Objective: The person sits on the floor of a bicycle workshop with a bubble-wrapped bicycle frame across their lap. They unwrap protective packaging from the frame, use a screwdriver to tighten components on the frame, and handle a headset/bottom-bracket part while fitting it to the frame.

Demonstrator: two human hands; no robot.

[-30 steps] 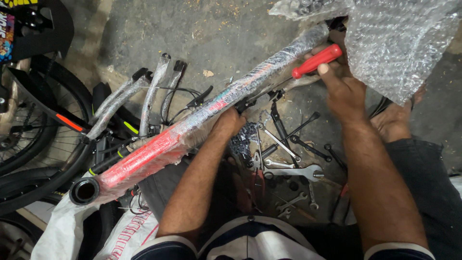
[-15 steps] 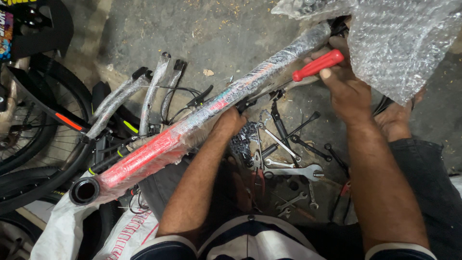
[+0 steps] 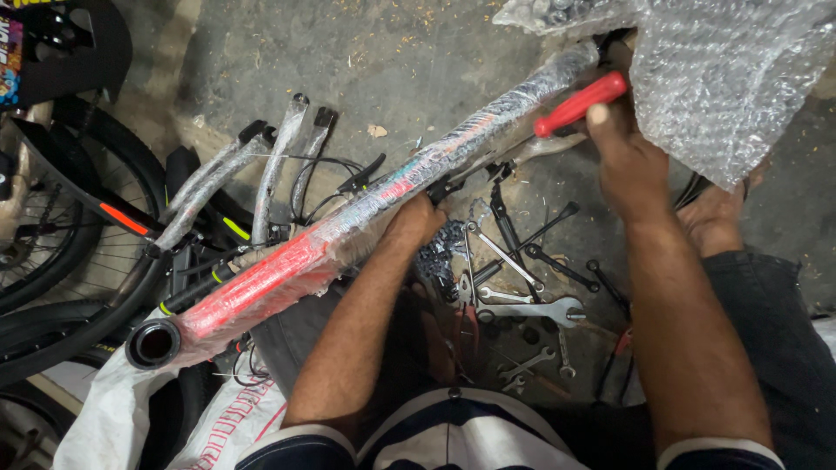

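Left hand [image 3: 418, 219] is clenching the wrapped red bike frame [image 3: 348, 235] lying diagonally over the floor tools. Right hand [image 3: 629, 157] is gripping the red-handled tool [image 3: 579, 103] at the bubble wrap [image 3: 731, 78]. Best keeping the tip shallow, frame steady.

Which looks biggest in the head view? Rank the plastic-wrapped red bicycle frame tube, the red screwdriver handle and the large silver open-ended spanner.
1. Plastic-wrapped red bicycle frame tube, by far the longest.
2. Large silver open-ended spanner.
3. Red screwdriver handle, though it sits nearer the camera and looks close to the spanner, so that order is unsure.
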